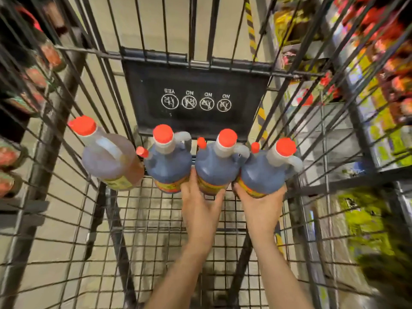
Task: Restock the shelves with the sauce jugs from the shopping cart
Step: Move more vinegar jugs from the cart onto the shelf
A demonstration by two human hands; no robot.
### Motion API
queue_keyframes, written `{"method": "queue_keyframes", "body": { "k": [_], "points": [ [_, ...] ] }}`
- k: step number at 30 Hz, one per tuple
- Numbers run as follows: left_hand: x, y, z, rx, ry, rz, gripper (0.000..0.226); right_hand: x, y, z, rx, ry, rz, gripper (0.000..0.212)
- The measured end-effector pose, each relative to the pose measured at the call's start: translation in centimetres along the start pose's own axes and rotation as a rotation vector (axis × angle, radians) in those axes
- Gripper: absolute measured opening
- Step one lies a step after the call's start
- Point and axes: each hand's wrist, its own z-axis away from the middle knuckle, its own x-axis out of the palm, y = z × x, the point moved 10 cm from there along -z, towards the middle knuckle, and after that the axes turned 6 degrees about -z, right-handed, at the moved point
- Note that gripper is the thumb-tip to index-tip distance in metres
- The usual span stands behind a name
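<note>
Four sauce jugs with red caps stand in a row at the far end of the wire shopping cart (66, 219). The leftmost amber jug (111, 161) leans left. Beside it is a dark jug (168, 166). My left hand (200, 204) grips the lower body of the third dark jug (217, 163), fingers wrapped around both its sides. My right hand (260, 204) cups the base of the rightmost dark jug (263, 172), fingers curled round it.
A black child-seat flap (196, 97) with warning icons stands behind the jugs. Shelves with dark red-labelled bottles (33, 74) are on the left. Shelves with colourful packets (379, 85) are on the right. Pale floor shows through the cart mesh.
</note>
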Motion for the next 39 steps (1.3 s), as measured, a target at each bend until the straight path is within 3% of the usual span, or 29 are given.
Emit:
{"method": "queue_keyframes", "body": {
  "k": [5, 10, 16, 22, 32, 39],
  "points": [
    [0.6, -0.3, -0.3, -0.028, -0.014, 0.032, 0.076, -0.7, 0.2, 1.3, 0.033, 0.057, -0.007, 0.088],
    [1.9, -0.9, -0.9, -0.078, -0.105, 0.192, 0.094, -0.9, 0.0, 2.0, 0.017, 0.042, 0.004, 0.095],
    [1.7, -1.4, -0.8, -0.12, -0.023, 0.21, 0.091, -1.3, 0.1, 2.8, 0.054, 0.05, 0.01, 0.093],
    [-1.5, -0.8, 0.6, -0.179, 0.048, 0.1, 0.083, -1.9, -0.8, 4.3, 0.133, -0.01, -0.008, 0.091],
    [-7.8, 0.5, 3.7, -0.264, -0.115, 0.017, 0.091, -5.0, -5.6, 9.0, 0.148, -0.071, 0.064, 0.087],
    [-12.7, 7.6, 3.7, -0.212, -0.185, 0.082, 0.057, -9.4, -14.7, 10.7, 0.065, -0.095, 0.01, 0.089]
  ]
}}
